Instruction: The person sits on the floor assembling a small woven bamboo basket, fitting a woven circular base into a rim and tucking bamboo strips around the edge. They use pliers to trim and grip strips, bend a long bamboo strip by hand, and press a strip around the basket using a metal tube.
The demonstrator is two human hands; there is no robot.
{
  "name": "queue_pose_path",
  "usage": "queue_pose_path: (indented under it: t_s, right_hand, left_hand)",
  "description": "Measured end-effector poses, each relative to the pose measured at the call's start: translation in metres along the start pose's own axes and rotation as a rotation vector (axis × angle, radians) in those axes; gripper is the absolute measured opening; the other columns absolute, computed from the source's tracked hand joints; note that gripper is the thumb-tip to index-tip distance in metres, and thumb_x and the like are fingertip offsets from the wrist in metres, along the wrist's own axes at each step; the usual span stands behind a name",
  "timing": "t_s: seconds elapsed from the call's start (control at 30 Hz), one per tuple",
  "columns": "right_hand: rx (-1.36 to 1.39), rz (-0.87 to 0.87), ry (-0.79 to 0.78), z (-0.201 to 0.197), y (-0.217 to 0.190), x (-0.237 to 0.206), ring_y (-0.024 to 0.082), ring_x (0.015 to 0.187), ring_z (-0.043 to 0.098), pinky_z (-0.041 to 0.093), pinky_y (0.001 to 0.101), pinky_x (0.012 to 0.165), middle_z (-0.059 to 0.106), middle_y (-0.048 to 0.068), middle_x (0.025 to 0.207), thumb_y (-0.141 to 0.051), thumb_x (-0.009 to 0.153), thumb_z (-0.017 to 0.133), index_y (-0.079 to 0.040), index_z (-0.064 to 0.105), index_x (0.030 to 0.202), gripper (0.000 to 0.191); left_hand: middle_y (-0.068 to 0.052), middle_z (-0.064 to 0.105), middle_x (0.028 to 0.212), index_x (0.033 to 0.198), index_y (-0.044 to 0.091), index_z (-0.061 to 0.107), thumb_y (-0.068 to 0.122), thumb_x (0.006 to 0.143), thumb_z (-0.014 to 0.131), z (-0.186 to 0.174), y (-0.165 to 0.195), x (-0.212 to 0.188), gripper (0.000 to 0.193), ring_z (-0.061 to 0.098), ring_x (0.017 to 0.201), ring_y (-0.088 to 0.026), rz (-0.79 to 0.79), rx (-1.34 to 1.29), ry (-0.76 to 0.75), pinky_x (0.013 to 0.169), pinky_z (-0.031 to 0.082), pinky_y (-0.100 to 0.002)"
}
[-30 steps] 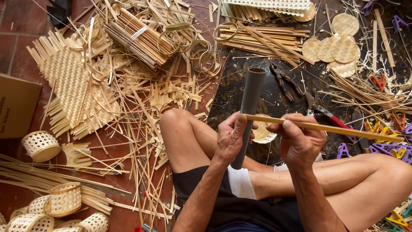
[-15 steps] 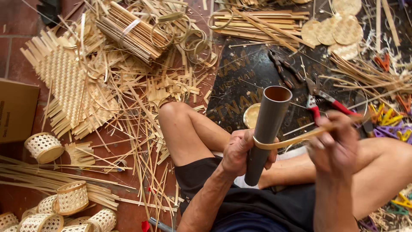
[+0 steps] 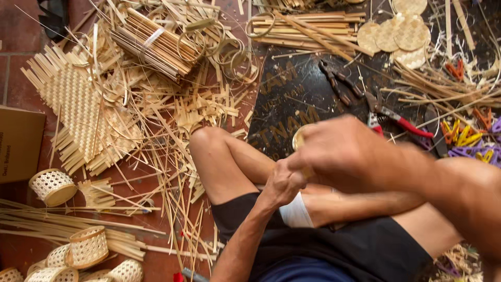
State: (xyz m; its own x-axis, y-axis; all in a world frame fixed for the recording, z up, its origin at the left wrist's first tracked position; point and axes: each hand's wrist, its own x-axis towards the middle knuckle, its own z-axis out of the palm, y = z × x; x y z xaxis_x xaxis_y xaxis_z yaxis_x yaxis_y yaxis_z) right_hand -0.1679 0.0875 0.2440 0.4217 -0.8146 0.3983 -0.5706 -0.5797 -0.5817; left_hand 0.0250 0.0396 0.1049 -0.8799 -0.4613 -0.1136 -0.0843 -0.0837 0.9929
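My left hand (image 3: 282, 185) is closed in a fist above my crossed legs, gripping the grey tube, which is now almost wholly hidden. My right hand (image 3: 349, 154) is large and blurred, reaching across in front of the left hand and covering the tube's top. It pinches a thin bamboo strip (image 3: 298, 140), of which only a short curved yellow piece shows at its left edge. A white band (image 3: 296, 213) wraps my leg just below the hands.
Red-handled pliers (image 3: 396, 121) lie on a black mat (image 3: 297, 99). Left are a woven mat (image 3: 78, 109), a strip bundle (image 3: 156, 44), small baskets (image 3: 52, 186) and a cardboard box (image 3: 18, 143). Round woven discs (image 3: 402, 31) and coloured clips (image 3: 469, 136) lie right.
The strip went from straight across the tube to bent around its top. My right hand swung in over the tube and now hides it; the view has moved closer.
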Motion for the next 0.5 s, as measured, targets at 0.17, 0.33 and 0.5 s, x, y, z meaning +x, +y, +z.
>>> queue_pose_path:
  t_s: [0.17,0.33,0.5]
  right_hand:
    - [-0.205,0.183,0.486,0.038,-0.057,-0.066,0.03,0.083,0.069,0.06,0.046,0.072,0.071,0.024,0.109,-0.009,0.096,0.065,0.009,0.057,0.118,0.029]
    - [0.427,0.484,1.266,0.117,-0.055,-0.122,0.029,0.093,0.075,0.061,0.0381,0.085,0.071,0.023,0.117,-0.018,0.112,0.058,0.004,0.059,0.135,0.032]
    - [1.18,0.364,1.225,0.123,0.009,-0.148,0.023,0.075,0.066,0.056,0.0331,0.07,0.068,0.017,0.088,-0.014,0.111,0.064,0.007,0.063,0.107,0.022]
  left_hand:
    - [-0.001,0.064,0.095,0.151,0.004,0.051,0.047,0.104,0.056,-0.011,0.008,0.006,0.064,0.055,0.075,-0.005,0.002,-0.321,0.134,0.065,0.048,-0.022]
    - [-0.007,0.064,0.087,0.138,-0.001,0.056,0.051,0.104,0.059,0.004,0.022,0.004,0.062,0.06,0.068,-0.01,-0.078,-0.67,-0.002,0.061,0.051,-0.025]
    - [-0.013,0.066,0.085,0.12,-0.002,0.058,0.065,0.1,0.057,0.013,0.035,-0.011,0.07,0.063,0.065,-0.015,-0.121,-0.816,-0.294,0.058,0.053,-0.027]
